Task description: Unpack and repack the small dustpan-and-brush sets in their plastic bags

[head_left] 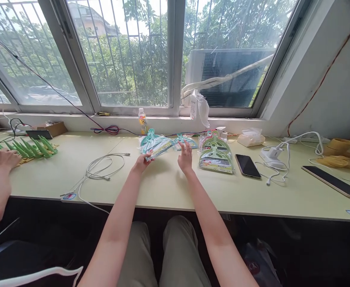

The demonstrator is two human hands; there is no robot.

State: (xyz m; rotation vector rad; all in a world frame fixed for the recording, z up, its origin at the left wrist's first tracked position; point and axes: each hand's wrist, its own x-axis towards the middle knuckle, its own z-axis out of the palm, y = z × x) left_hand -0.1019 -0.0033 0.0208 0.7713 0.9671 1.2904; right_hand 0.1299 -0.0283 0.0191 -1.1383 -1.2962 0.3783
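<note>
My left hand [141, 163] is closed on the lower edge of a plastic-wrapped brush and dustpan set [160, 149], which is tilted over the table. Beneath and behind it lies a teal wrapped set [151, 137]. My right hand [185, 157] is raised with its fingers apart, holding nothing, in front of another blue-teal wrapped set [189, 142]. To the right of that hand, green wrapped sets [216, 159] lie overlapping, with a red-handled one [208, 135] behind them.
On the table [163, 191] are a coiled white cable [95, 169], a bottle [142, 120], a phone [248, 166], a charger [272, 156], a tissue pack [250, 137] and a tablet [335, 181]. Another person's hand [4, 158] touches green spiky pieces [37, 148] at left.
</note>
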